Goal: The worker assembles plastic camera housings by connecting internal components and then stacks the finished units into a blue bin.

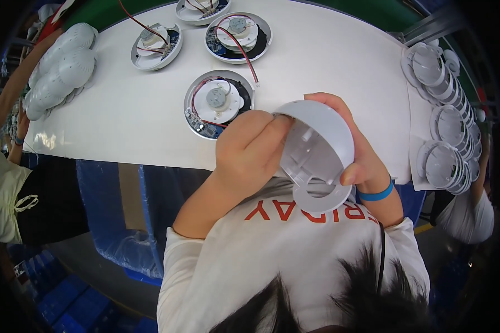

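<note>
Above the table's near edge, a white dome-shaped plastic housing (322,130) is tilted so its hollow inside shows, with moulded posts and a round cut-out at its lower end. My right hand (361,150) wraps around its right side, thumb on the rim. My left hand (250,147) is closed in a pinch at the housing's left rim; what its fingertips hold is hidden. Just beyond the left hand lies a round base unit (216,100) with a grey motor, a blue circuit board and red and black wires, partly covered by that hand.
More base units with wires (239,36) stand farther back on the white table (316,61). Stacked white domes (66,66) are at the left, and stacked clear-centred rings (441,122) at the right. A blue lined bin (116,222) stands below the edge. Other people work at both sides.
</note>
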Tool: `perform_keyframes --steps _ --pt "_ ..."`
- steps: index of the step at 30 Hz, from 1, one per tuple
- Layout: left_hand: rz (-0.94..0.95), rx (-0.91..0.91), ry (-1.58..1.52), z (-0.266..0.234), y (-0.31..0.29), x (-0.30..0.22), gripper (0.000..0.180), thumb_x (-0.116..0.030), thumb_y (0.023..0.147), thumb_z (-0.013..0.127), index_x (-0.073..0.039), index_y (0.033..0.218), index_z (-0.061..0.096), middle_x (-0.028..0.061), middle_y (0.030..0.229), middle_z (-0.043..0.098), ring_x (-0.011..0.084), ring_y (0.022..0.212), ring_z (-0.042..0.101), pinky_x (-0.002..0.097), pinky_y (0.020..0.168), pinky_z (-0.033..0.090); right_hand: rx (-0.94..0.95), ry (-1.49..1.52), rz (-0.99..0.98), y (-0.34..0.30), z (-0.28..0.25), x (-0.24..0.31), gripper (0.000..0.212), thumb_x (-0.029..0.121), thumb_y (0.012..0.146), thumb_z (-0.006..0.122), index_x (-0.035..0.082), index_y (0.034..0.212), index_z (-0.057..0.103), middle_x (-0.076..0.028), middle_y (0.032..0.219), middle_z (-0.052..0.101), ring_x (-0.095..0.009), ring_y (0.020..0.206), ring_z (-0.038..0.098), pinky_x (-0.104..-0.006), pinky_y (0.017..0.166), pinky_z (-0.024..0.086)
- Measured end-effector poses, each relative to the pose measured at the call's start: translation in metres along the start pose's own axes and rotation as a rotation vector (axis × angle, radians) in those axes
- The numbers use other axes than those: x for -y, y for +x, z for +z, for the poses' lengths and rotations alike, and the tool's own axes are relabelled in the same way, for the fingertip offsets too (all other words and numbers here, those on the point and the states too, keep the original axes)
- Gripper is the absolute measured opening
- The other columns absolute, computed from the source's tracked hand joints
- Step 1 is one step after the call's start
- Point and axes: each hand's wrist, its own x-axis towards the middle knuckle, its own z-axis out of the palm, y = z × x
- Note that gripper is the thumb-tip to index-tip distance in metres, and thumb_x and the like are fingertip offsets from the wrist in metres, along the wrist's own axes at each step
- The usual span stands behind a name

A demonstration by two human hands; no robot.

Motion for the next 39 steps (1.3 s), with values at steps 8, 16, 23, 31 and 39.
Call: perform_keyframes --steps 8,16,23,31,39 --pt "-0.297 -0.206 0.291 -0.050 -0.008 0.055 0.032 -0.009 0.073 0.062 -0.003 0.104 0.057 0.0085 0.091 0.057 0.0171 0.072 0.053 0.0251 0.061 0.043 -0.168 0.015 0.074 -0.004 -0.005 0.010 0.106 0.053 0.047 0.078 0.005 0.131 0.033 -0.010 0.125 0.043 -0.023 0.119 0.039 -0.0326 0.098 0.030" --pt "-1.114 0.342 -0.482 -0.094 -0.013 0.074 0.051 -0.007 0.081 0.050 0.002 0.130 0.036 0.0097 0.097 0.056 0.0123 0.075 0.054 0.0255 0.067 0.047 -0.362 -0.064 0.106 -0.016 -0.014 0.006 0.108 0.067 0.048 0.071 0.005 0.129 0.037 -0.013 0.127 0.042 -0.026 0.121 0.038 -0.0348 0.100 0.031" --pt "-1.037 0.283 -0.402 -0.066 -0.025 0.060 0.060 -0.003 0.080 0.051 0.001 0.135 0.026 0.0116 0.109 0.053 0.0132 0.083 0.057 0.0275 0.070 0.049 -0.386 -0.427 -0.266 -0.016 -0.023 0.003 0.108 0.050 0.049 0.081 0.005 0.132 0.028 -0.016 0.129 0.039 -0.027 0.120 0.039 -0.0367 0.096 0.036" --pt "-1.202 -0.086 -1.086 -0.038 -0.025 0.030 0.054 0.010 0.071 0.042 0.005 0.124 0.037 0.0147 0.112 0.052 0.0214 0.100 0.056 0.0317 0.085 0.047 -0.395 -1.106 -0.745 -0.023 -0.051 0.003 0.095 0.026 0.051 0.084 0.016 0.127 0.028 -0.024 0.134 0.028 -0.039 0.121 0.036 -0.0451 0.096 0.037" --pt "-1.131 -0.201 -1.229 -0.001 -0.019 0.008 0.051 0.009 0.075 0.041 0.001 0.125 0.034 0.0131 0.118 0.048 0.0209 0.107 0.051 0.0335 0.090 0.044 0.044 -1.407 -0.754 -0.061 0.004 0.004 0.048 0.012 0.061 0.067 0.008 0.107 0.054 -0.001 0.069 0.055 -0.017 0.050 0.045 -0.0304 0.052 0.042"
